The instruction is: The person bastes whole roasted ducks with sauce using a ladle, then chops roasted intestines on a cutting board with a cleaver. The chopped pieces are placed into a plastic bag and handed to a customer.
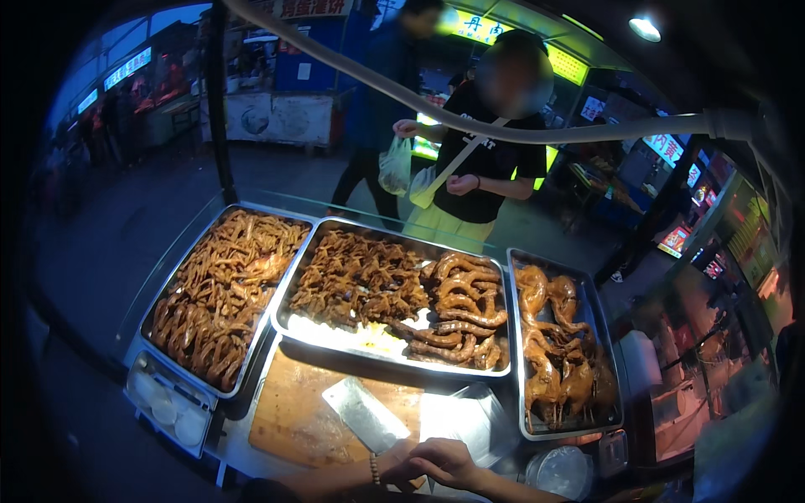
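Note:
My left hand (397, 463), with a bead bracelet (375, 469) at the wrist, is by the near edge of the wooden cutting board (302, 402). My right hand (448, 463) lies over its fingers, so the grip of either is hidden. A broad cleaver (365, 412) lies slantwise on the board, its blade pointing away to the left and its handle end running beneath my hands. Right of the board, white sheets or bags (468, 418) shine in the lamp light.
Metal trays hold braised poultry pieces (217, 295), dark meats and necks (468, 302), and whole roasted birds (560, 358). Plastic tubs (558, 475) stand at lower right. A glass guard (283, 200) edges the far side. Beyond it stands a person (497, 144) holding a plastic bag (396, 166).

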Demonstrator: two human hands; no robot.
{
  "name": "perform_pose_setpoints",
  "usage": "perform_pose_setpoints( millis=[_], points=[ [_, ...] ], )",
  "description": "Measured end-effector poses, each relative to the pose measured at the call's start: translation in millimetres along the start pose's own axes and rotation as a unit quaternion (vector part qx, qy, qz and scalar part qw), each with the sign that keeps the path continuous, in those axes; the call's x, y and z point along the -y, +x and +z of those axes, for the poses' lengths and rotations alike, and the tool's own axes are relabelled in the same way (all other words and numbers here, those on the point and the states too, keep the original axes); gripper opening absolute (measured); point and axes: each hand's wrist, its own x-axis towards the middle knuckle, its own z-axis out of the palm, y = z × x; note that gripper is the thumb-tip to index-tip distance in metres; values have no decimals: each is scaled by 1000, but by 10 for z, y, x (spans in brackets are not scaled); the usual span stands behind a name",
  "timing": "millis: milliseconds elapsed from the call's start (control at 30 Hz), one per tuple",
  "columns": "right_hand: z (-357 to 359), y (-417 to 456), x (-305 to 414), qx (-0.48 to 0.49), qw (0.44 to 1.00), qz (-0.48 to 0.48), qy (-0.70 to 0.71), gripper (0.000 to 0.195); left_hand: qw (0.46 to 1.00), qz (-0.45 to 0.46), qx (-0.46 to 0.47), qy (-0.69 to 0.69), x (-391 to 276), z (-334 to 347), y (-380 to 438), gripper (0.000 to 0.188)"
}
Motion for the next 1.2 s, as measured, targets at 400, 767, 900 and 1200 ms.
perform_pose_setpoints(
  millis=[400, 767, 900, 1200],
  points=[
    [171, -353, 344, 54, 992, -68, 94, 17, 974, -146, -155, 80, -299, 636, -511, 14],
    [147, -692, 420, 119, 969, -79, 201, 20, 955, -247, -102, 124, -1036, 1052, -650, 19],
    [248, -799, 407, 49, 963, -130, 233, 18, 898, -300, -208, -246, -718, 1434, -1037, 17],
    [294, -966, 82, 23, 973, -12, 229, 15, 956, -242, -114, 123, -888, 1104, -882, 12]
  ],
)
